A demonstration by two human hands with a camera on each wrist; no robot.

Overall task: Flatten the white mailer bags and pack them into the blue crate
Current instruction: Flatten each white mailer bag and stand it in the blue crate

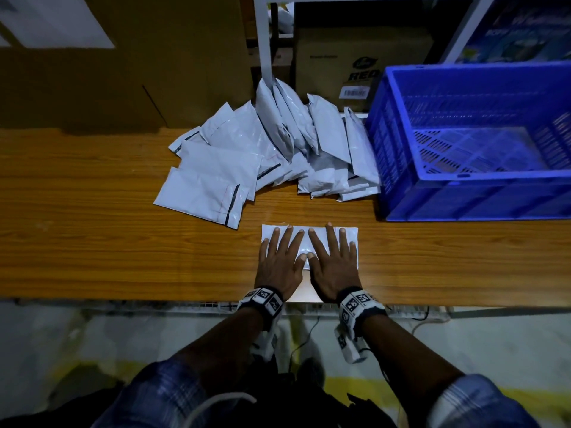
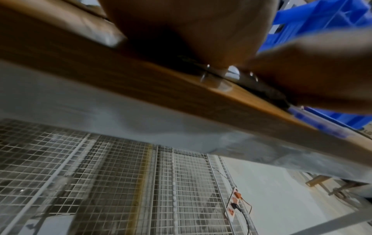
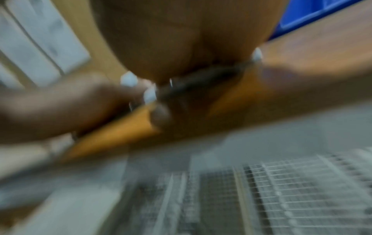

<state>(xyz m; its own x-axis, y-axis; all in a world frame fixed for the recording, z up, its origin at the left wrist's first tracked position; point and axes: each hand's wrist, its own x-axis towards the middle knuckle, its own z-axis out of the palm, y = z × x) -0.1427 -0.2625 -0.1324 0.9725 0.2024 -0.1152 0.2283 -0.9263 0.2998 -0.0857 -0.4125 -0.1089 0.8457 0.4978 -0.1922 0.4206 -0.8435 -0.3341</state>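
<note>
One white mailer bag (image 1: 350, 234) lies flat on the wooden table (image 1: 92, 242) near its front edge. My left hand (image 1: 282, 257) and right hand (image 1: 332, 257) press down on it side by side, fingers straight and spread, thumbs touching. A loose pile of white mailer bags (image 1: 262, 152) sits behind, some flat, some leaning upright. The blue crate (image 1: 475, 196) stands at the right, with nothing showing on its slatted floor. Both wrist views are blurred and show only my palms (image 2: 191, 31) (image 3: 181, 39) against the table edge.
Large cardboard boxes (image 1: 123, 63) stand behind the table at the left and centre. A white shelf post (image 1: 264, 38) rises behind the pile. Below the table edge are a wire mesh rack (image 2: 100, 182) and a power strip (image 2: 233, 205) with a cable.
</note>
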